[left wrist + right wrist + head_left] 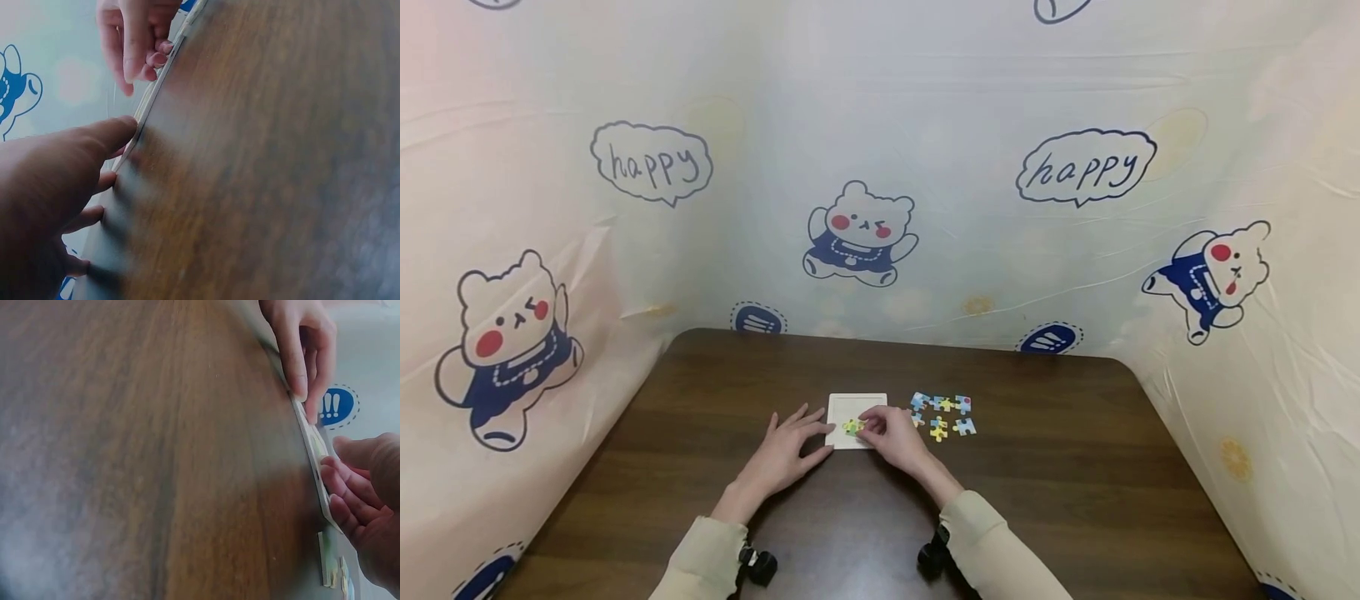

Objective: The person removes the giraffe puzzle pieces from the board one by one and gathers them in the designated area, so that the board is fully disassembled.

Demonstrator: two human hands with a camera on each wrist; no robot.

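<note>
A small white puzzle tray (857, 400) lies on the table, with green and yellow jigsaw puzzle pieces (852, 427) in its lower middle. My left hand (785, 454) rests at the tray's left side, fingers spread and fairly straight; its fingertips meet the edge in the left wrist view. Over the tray, my right hand (891, 437) has its thumb and fingers bent together at a puzzle piece, which the fingertips partly cover. In the right wrist view the curled fingers (340, 487) lie low against the tray (310, 453).
To the tray's right, several loose jigsaw pieces (965, 427) in blue and yellow are scattered in two rough rows. The brown wooden table (1060, 467) is enclosed by a pale cloth (970, 250) printed with cartoon bears. Small black devices (762, 569) are strapped at both wrists.
</note>
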